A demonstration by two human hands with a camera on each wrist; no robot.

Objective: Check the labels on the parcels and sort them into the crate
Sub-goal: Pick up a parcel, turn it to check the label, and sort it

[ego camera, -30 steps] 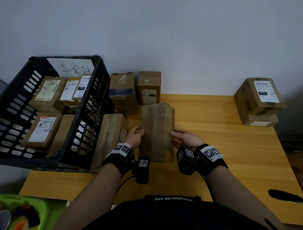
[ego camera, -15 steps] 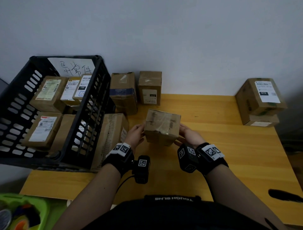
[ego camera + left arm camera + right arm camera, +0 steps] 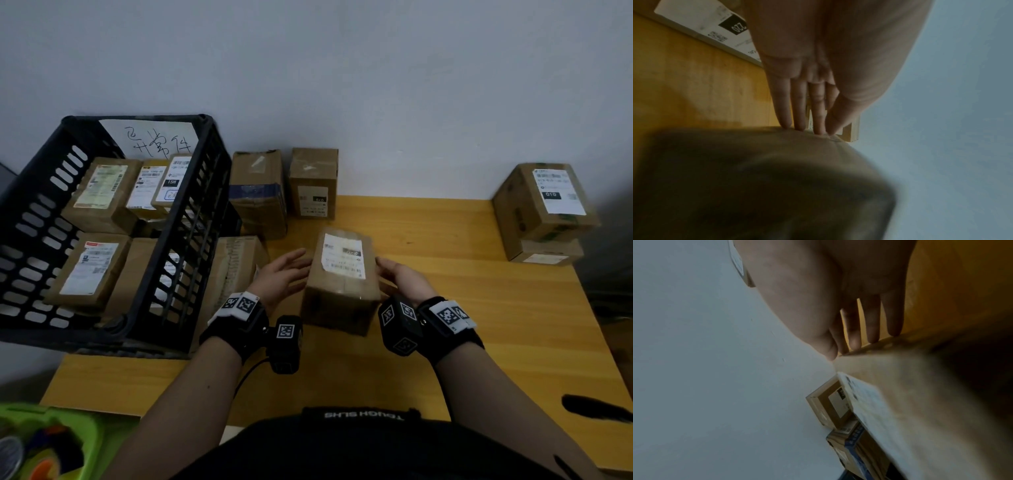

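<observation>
A: Where is the parcel being checked?

B: The cardboard parcel point(image 3: 342, 284) is in the middle of the wooden table point(image 3: 496, 325), in front of the person, with its white shipping label point(image 3: 343, 255) facing up. I cannot tell whether its base touches the table.

A: And the hands?

B: The left hand point(image 3: 279, 277) is at the parcel's left side, palm turned toward it, fingers point(image 3: 786, 104) straight and close together; in the left wrist view their tips meet the cardboard edge. The right hand point(image 3: 402, 277) is at the right side, fingers point(image 3: 872, 321) straight with narrow gaps between them, tips at the box's edge. Neither hand curls round the box.

A: The crate?

B: The black plastic crate point(image 3: 178, 260) stands at the table's left end, tilted toward the camera, with several labelled parcels point(image 3: 99, 195) lying inside and a handwritten paper sign point(image 3: 156, 140) on its far wall.

A: Other boxes?

B: A long carton point(image 3: 236, 270) leans beside the crate. A blue-taped box point(image 3: 257, 192) and a smaller labelled box point(image 3: 313, 183) stand against the wall point(image 3: 342, 68). Two stacked boxes point(image 3: 544, 212) are at the far right, well apart from the hands.
</observation>
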